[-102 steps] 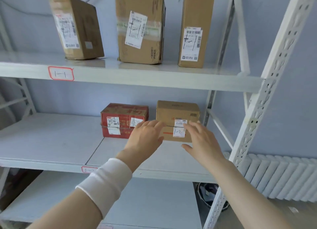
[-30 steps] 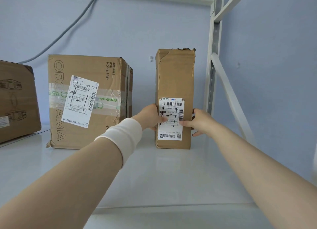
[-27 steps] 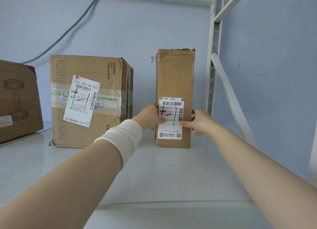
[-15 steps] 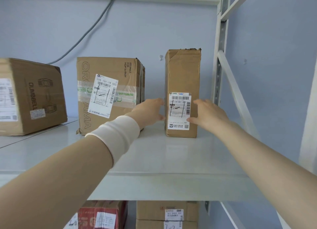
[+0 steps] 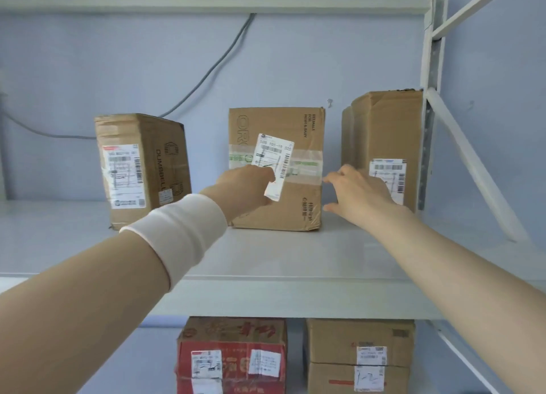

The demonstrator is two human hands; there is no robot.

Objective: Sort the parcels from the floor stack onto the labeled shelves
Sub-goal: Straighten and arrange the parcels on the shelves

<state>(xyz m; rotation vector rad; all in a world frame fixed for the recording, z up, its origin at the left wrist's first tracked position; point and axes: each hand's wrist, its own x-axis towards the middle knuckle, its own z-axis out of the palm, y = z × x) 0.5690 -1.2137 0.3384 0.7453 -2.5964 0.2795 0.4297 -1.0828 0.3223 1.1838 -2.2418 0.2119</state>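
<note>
- Head view: the tall box (image 5: 384, 127) stands upright at the right end of the top shelf (image 5: 295, 260), just beside the upright (image 5: 430, 98). Both hands have let it go, so I judge that parcel placed.
- The hands have shifted to the middle box (image 5: 304, 210). The left hand (image 5: 245, 187) is at its front by the label and the right hand (image 5: 357, 192) by its right edge, between the two boxes.
- Grip: both released, fingers loose, holding nothing; probably about to square up the middle box.
- A blue wall (image 5: 118, 68) stands behind the pale metal shelf. A left box (image 5: 165, 157) also stands on it; a red box (image 5: 233, 343) and brown boxes (image 5: 357, 343) sit on the shelf below. A cable (image 5: 206, 71) runs down the wall.
</note>
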